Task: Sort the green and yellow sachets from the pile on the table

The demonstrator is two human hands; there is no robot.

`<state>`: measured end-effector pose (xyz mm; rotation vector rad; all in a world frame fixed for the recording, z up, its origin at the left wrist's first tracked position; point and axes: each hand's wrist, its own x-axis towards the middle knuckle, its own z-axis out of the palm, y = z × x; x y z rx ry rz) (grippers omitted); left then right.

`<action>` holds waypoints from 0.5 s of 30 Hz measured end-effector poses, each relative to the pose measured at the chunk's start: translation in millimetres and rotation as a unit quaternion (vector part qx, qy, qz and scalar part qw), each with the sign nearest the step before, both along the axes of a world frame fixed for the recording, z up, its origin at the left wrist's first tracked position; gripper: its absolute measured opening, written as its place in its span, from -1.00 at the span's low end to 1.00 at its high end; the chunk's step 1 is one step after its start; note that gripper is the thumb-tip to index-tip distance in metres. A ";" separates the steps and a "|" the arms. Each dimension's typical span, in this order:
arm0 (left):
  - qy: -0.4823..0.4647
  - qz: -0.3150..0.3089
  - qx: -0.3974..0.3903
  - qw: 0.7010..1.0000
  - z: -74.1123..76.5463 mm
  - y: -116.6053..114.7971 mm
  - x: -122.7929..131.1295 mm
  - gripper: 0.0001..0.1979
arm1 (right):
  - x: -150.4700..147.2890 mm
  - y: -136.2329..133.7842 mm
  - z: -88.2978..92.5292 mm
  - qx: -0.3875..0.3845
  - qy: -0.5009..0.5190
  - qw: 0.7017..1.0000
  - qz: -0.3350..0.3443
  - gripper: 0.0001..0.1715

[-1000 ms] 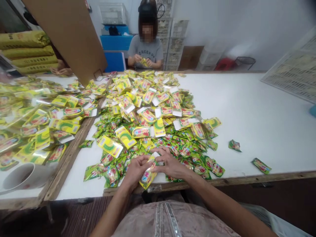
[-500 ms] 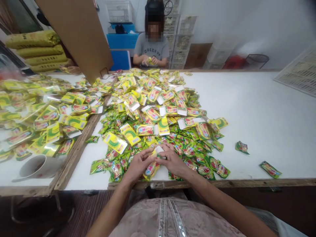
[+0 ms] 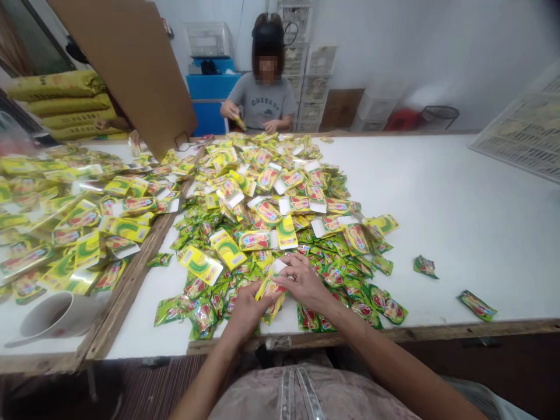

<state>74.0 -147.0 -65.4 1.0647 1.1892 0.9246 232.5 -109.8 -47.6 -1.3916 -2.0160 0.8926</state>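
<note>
A small yellow box (image 3: 266, 286) with a white flap is between my two hands, just above the near edge of the table. My left hand (image 3: 245, 308) grips its lower left side, thumb across the front. The fingers of my right hand (image 3: 306, 284) close on the flap end at the upper right. Another yellow printed piece (image 3: 273, 310) shows right below the held box. Around my hands lie green candy sachets (image 3: 203, 312), and beyond them a heap of yellow boxes (image 3: 266, 210), several with white flaps standing out.
Wooden strips (image 3: 131, 291) edge the tables. On the left table are more yellow boxes (image 3: 90, 251) and a cup (image 3: 52, 318). A cardboard sheet (image 3: 126, 70) stands upright. Across the table sits a co-worker (image 3: 266, 99). A white crate (image 3: 520, 128) leans at the right.
My left hand has slid lower on the box, showing more of its printed front. The co-worker's hands have parted, one holding a yellow piece off to the left. The view has shifted slightly.
</note>
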 end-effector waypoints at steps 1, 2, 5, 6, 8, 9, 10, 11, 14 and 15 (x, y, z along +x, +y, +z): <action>-0.006 0.006 -0.010 1.000 0.0 1.3 -0.2 -0.68 | -0.9 0.3 -0.2 0.002 0.011 1.000 -0.021 -0.76; -0.014 0.011 -0.021 1.000 -0.4 2.6 -0.1 -0.67 | -2.1 0.5 -0.5 0.005 0.021 0.999 -0.037 -0.77; -0.051 0.025 -0.049 0.997 -4.0 3.4 3.2 -0.65 | -5.4 2.2 -1.1 0.001 0.035 0.999 -0.027 -0.68; -0.064 0.030 -0.056 0.996 -5.9 2.5 5.2 -0.64 | -6.0 2.9 -1.1 -0.005 0.036 0.999 -0.012 -0.64; -0.083 0.039 -0.067 0.994 -9.3 0.2 8.6 -0.62 | -5.6 4.4 -0.5 -0.020 0.035 0.999 0.019 -0.60; -0.083 0.041 -0.068 0.993 -10.1 0.0 8.8 -0.62 | -4.4 5.1 -0.1 -0.028 0.037 0.998 0.030 -0.60; -0.078 0.042 -0.063 0.994 -9.6 1.3 6.8 -0.63 | -2.4 5.8 0.4 -0.031 0.040 0.998 0.039 -0.63; -0.066 0.044 -0.053 0.995 -7.5 4.8 1.9 -0.63 | 0.5 7.0 0.8 -0.025 0.042 0.998 0.043 -0.68; 0.005 0.110 -0.009 0.994 11.5 30.2 -37.2 -0.62 | 12.8 16.7 -0.6 0.059 0.001 0.998 0.029 -0.70; 0.037 0.166 0.004 0.985 21.7 42.7 -58.1 -0.60 | 17.3 22.7 -2.4 0.100 -0.036 0.994 0.018 -0.60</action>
